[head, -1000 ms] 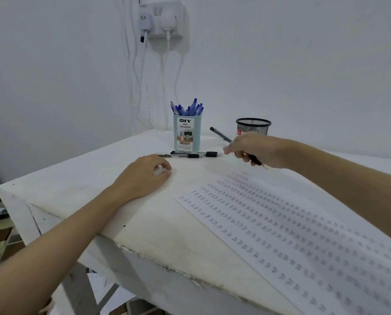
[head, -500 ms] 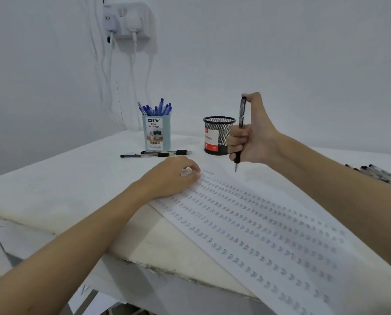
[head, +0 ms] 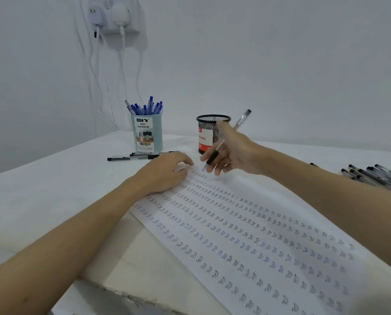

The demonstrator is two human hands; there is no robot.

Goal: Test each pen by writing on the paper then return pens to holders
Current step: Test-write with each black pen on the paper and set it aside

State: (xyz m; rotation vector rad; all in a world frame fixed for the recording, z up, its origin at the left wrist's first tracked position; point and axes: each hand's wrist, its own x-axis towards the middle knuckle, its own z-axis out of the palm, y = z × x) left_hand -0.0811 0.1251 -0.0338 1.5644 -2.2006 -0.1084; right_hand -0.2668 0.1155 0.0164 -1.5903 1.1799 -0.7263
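- The right hand [head: 233, 153] holds a black pen [head: 221, 146] in a writing grip, fingers curled round the barrel, tip down at the top edge of the paper [head: 246, 235]; whether the tip touches the sheet I can't quite tell.
- The pen's back end sticks up past the hand, tilted to the right.
- The left hand [head: 165, 171] rests on the paper's top left corner, fingers loosely curled with the tips on the sheet.
- The paper lies slantwise on the white table [head: 42, 196], covered in rows of small written marks.
- Behind the hands stands a black mesh cup [head: 212, 126]; I can't see into it.
- Left of it, a blue holder [head: 146, 135] is packed with blue pens [head: 148, 106].
- 2 black pens [head: 133, 157] lie flat just in front of that holder.
- A heap of black pens [head: 378, 176] lies at the table's right edge.
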